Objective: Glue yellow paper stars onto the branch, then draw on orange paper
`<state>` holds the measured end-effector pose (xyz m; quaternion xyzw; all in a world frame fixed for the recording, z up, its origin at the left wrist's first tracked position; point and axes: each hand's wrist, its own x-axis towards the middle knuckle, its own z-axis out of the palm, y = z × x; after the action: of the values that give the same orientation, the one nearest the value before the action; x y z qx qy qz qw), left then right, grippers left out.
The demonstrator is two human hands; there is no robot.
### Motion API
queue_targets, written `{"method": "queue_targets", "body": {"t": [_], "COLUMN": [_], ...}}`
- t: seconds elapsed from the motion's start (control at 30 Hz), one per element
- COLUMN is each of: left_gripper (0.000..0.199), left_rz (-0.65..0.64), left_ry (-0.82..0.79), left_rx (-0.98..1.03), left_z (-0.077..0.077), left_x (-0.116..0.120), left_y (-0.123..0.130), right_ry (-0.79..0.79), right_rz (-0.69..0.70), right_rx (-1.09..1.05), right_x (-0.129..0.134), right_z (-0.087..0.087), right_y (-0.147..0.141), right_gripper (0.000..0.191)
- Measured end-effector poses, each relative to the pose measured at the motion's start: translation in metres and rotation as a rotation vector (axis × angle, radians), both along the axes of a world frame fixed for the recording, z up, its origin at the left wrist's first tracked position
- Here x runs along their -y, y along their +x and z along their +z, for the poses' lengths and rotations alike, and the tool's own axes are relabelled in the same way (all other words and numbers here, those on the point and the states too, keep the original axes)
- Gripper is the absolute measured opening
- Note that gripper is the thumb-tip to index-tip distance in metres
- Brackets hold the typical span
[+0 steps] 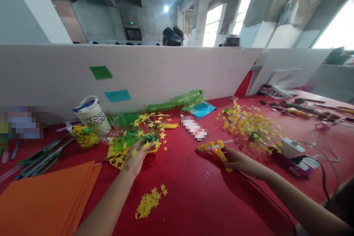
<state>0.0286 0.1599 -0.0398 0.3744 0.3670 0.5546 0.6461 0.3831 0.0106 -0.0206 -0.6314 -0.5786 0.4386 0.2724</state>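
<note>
Two bare forearms [112, 195] reach over the red surface [182, 199], the hands well apart. Fingers of the right hand [238, 162] wrap the handle of a yellow glue gun [212, 147], whose nozzle points toward the left hand [138, 156]. That hand grasps a star-covered spray [153, 138] near its green middle, the grip partly hidden by stars. Nearer the body than the left hand lies a loose pile of yellow stars [149, 202]; left of it, orange sheets [47, 199]. Beyond the right hand sits a second spray [256, 135], and beyond both hands, green bottles [188, 99].
</note>
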Motion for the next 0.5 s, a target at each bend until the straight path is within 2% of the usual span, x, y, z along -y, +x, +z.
{"method": "queue_targets", "body": {"t": [0.13, 0.33, 0.5], "left_gripper": [0.024, 0.027, 0.026], "left_rz": [-0.017, 0.001, 0.011], "left_ry": [-0.006, -0.024, -0.03], "left_rx": [0.006, 0.013, 0.011], "left_z": [0.003, 0.014, 0.016], "left_x": [0.003, 0.011, 0.014], "left_y": [0.001, 0.003, 0.005], "right_ry": [-0.003, -0.042, -0.007], "right_rz": [-0.077, -0.089, -0.159], "right_rx": [-0.023, -0.339, -0.359], "right_x": [-0.003, 0.004, 0.008], "right_z": [-0.007, -0.011, -0.011], "right_y": [0.011, 0.019, 0.019], "right_gripper": [0.063, 0.061, 0.062]}}
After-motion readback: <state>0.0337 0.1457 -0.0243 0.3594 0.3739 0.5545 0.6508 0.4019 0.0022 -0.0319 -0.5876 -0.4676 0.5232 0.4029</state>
